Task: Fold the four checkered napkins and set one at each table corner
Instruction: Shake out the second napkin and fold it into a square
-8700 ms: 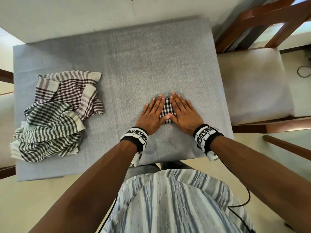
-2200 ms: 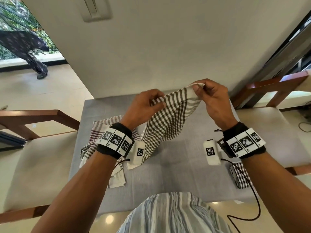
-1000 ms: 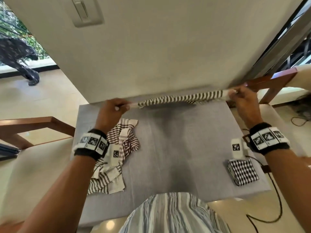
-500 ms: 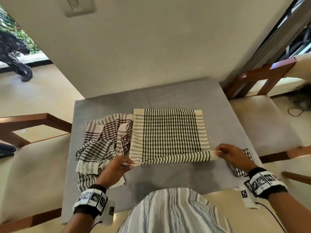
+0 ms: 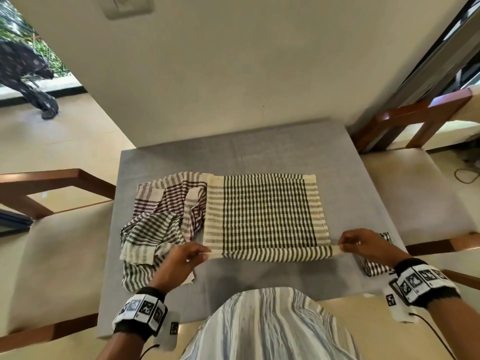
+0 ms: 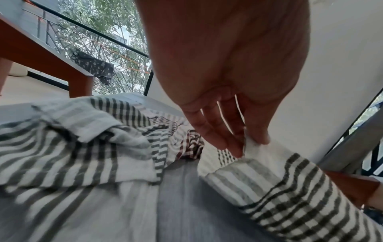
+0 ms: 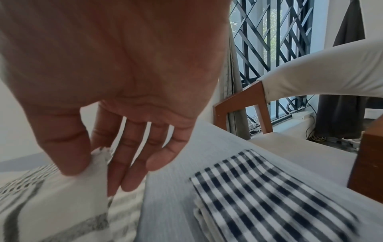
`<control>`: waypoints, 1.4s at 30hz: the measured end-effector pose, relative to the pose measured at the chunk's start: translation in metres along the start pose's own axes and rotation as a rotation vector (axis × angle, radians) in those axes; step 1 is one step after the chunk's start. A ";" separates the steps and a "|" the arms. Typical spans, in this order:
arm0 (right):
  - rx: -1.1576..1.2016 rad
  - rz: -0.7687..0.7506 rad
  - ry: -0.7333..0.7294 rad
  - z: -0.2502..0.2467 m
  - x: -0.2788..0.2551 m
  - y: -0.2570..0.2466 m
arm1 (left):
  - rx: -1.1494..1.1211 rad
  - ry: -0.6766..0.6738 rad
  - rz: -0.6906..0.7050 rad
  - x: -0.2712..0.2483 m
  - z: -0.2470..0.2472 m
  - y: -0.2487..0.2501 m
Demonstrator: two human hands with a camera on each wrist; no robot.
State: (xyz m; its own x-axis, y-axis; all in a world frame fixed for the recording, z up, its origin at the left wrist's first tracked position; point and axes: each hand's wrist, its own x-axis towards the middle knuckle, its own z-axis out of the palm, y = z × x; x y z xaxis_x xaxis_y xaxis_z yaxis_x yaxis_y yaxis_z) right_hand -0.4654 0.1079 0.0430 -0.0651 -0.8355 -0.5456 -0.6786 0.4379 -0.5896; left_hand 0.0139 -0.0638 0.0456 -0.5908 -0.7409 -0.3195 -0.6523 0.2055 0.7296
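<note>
On the grey cloth-covered worktop (image 5: 259, 152), the flat olive-checked cream napkin (image 5: 262, 216) at centre risks a skewed fold if the left hand (image 5: 179, 263), pinching its seven-o'clock corner, or right hand (image 5: 363, 245), pinching five-o'clock, slips unevenly.

Wooden chairs (image 5: 405, 131) flanking the table (image 5: 272, 152).

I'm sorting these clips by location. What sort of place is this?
Likely a home dining area: a small cloth-covered table, wooden chairs with cushioned seats, and a grilled window alongside. Both hands pinch a checkered napkin.
</note>
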 end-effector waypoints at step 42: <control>-0.091 0.182 0.354 -0.065 0.212 -0.009 | 0.063 0.295 -0.256 0.221 -0.056 0.034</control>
State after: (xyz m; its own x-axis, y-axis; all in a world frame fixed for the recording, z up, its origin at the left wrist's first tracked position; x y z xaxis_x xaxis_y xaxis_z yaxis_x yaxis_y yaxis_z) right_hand -0.5208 -0.0944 -0.0286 -0.4272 -0.8168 -0.3876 -0.6940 0.5711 -0.4385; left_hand -0.1122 -0.2558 0.0339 -0.2496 -0.9233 -0.2919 -0.7938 0.0224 0.6078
